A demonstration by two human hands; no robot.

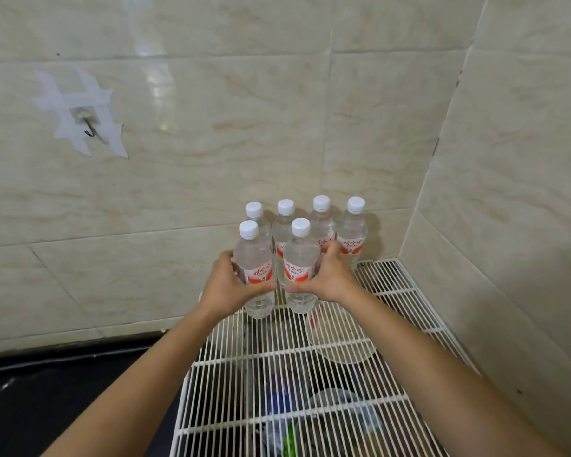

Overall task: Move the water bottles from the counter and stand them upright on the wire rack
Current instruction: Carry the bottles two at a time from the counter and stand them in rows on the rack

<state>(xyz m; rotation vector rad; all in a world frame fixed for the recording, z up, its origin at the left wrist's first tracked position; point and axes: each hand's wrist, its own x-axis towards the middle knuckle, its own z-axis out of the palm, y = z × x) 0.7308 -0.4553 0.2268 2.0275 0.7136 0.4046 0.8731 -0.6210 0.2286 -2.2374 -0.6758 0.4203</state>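
Bottles: six clear plastic water bottles point(350, 232), white caps, upright at the white wire rack's point(310, 357) 12 o'clock end.
Hands: left hand point(228, 282) and right hand point(330, 275) each wrapped around a front bottle's label.
Handling: full, likely heavy; thin walls dent; grip mid-body.

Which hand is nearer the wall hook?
Left. The left hand grips a front bottle below and right of the taped wall hook; the right hand is farther right.

Clear plastic water bottles point(301, 258) with white caps and red-and-white labels; white wire rack point(310, 357); cream marbled wall tiles point(244, 110); black table point(63, 390).
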